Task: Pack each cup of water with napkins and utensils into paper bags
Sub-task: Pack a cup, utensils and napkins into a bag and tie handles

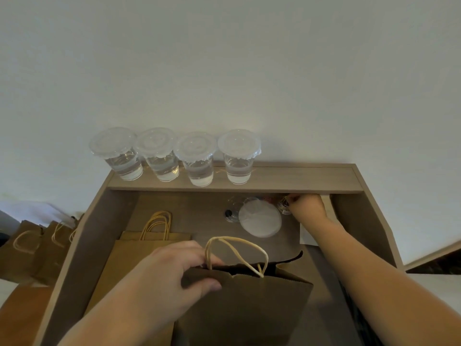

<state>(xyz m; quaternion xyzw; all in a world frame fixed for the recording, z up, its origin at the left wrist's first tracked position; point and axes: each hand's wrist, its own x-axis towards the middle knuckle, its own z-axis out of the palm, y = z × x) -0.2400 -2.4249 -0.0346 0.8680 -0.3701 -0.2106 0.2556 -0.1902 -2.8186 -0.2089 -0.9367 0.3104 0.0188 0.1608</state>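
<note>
Brown paper bag [245, 303], mouth open, pale twine handles [237, 253] upright

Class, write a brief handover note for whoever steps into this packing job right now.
Left hand grips the rim of the open paper bag, upright on the desk.
Right hand reaches under the shelf, fingers curled; what it holds is hidden.
Four lidded cups of water stand on the shelf; flat bags lie at left.
Done: one bag opened. Left: all four cups unpacked; bag's contents unseen.
</note>
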